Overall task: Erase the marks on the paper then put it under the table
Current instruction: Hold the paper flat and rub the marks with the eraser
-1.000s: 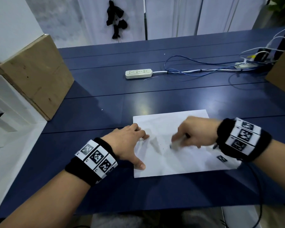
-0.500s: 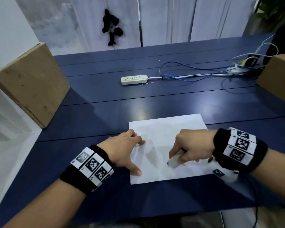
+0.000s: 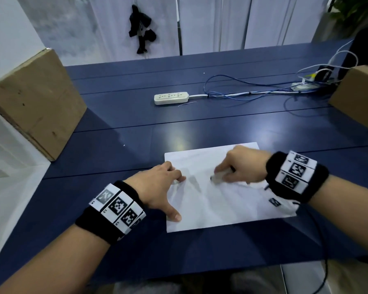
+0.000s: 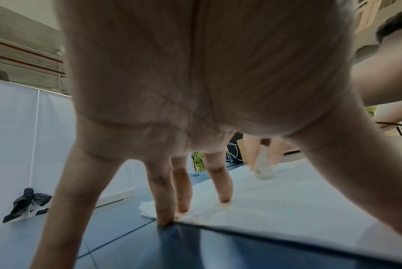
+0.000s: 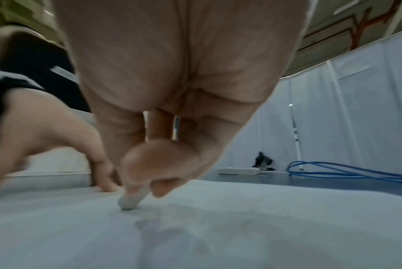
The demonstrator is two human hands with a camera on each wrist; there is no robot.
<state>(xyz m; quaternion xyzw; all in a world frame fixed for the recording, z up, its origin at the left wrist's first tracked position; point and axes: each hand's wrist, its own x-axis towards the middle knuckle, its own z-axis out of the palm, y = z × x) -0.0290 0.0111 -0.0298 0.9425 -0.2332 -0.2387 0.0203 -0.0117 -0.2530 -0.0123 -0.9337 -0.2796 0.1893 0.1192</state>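
Paper (image 3: 225,200): lay flat near the front edge of the blue table (image 3: 200,128), a single white sheet; judged very light, limp and easy to crease or slide under a rubbing stroke; grey smudges were visible near its middle, so erasing judged unfinished
Where to hold: for rubbing, judged best pinned flat close to the worked spot; for carrying under the table, judged best lifted by a free edge or corner, the near edge being closest
Left hand (image 3: 157,187): was spread palm-down at the sheet's left edge, fingers straight, fingertips (image 4: 224,200) pressing on the paper, thumb out toward the near-left corner; it gripped nothing, only braced the sheet
Right hand (image 3: 242,168): was arched over the middle of the sheet, fingers curled and pinching a small pale eraser (image 5: 129,202), whose tip touched the paper; wrist was raised clear of the sheet
Eraser: judged soft and grippy, liable to drag the sheet if the brace slackened
Farther back: a white power strip (image 3: 171,98) with blue cables (image 3: 242,95), well apart from the paper; cardboard boxes (image 3: 34,102) at both sides
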